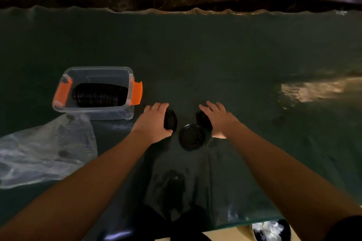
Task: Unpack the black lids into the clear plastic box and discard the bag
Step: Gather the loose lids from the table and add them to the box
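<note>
Black plastic lids, thin and moulded: light, a little springy, slick on the faces, so I judge the rim is the place to take hold, thumb one side and fingers the other.

My left hand point(154, 121) is cupped over a short stack of lids point(170, 119) standing on edge, fingers curled round its rim. My right hand point(217, 119) cups a second stack point(203, 118) the same way, at 3 o'clock from the first. Whether either grip is firm yet, I cannot tell.

One loose lid point(192, 136) lies flat on the dark green counter point(215, 60), between and just nearer me than the two stacks.

Clear plastic box point(94, 112) with orange latches sits at 10 o'clock from my left hand, a long row of lids point(100, 95) already inside. Empty-looking clear bag point(45, 148) lies crumpled at 8 o'clock, soft and clingy.

Squeezed end to end, a stack should travel as one; loosely held, it may fan apart.
</note>
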`<state>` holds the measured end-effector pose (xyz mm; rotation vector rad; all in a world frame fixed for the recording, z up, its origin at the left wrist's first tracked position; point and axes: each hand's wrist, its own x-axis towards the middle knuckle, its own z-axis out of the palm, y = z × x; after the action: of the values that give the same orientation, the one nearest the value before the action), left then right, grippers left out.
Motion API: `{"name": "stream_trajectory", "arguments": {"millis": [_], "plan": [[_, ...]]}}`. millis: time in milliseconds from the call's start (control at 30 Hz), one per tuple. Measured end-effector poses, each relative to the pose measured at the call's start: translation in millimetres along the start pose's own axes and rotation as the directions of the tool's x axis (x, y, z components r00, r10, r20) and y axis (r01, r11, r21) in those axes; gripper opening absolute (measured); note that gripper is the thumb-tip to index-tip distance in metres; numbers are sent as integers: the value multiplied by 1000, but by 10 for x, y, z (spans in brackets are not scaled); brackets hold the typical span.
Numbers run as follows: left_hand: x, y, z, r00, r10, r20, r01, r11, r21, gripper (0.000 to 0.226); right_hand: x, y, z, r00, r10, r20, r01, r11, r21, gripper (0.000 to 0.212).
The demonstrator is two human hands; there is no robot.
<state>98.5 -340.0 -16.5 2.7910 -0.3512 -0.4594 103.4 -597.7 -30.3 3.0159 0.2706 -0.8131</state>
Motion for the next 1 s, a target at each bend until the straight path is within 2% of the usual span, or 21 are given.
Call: {"name": "stream_trajectory", "arguments": {"millis": [167, 333, 467, 600, 800, 1000], "plan": [[186, 39, 49, 999, 1, 36, -2, 1000, 18, 97, 11, 41, 27, 1000, -27, -11, 28, 999, 43, 101], [262, 4, 152, 997, -16, 80, 15, 1000, 18, 100, -32, 89, 28, 999, 15, -30, -13, 998, 56, 102], [289, 1, 183, 993, -6, 116, 6, 1000, -4, 111, -97, 112, 18, 998, 48, -52, -43, 996, 77, 101], [277, -11, 213, 990, -24, 137, 23, 1000, 3, 111, -197, 108, -6, 991, 82, -107, -65, 986, 153, 100], [163, -63, 244, 992, -33, 124, 31, 999, 15, 99, -362, -43, -17, 979, 56, -197, 2, 959, 282, 102], [-54, -148, 258, 990, -34, 136, 36, 999, -11, 101, -459, -365, 78, 979, -11, -201, 65, 963, 262, 104]]}}
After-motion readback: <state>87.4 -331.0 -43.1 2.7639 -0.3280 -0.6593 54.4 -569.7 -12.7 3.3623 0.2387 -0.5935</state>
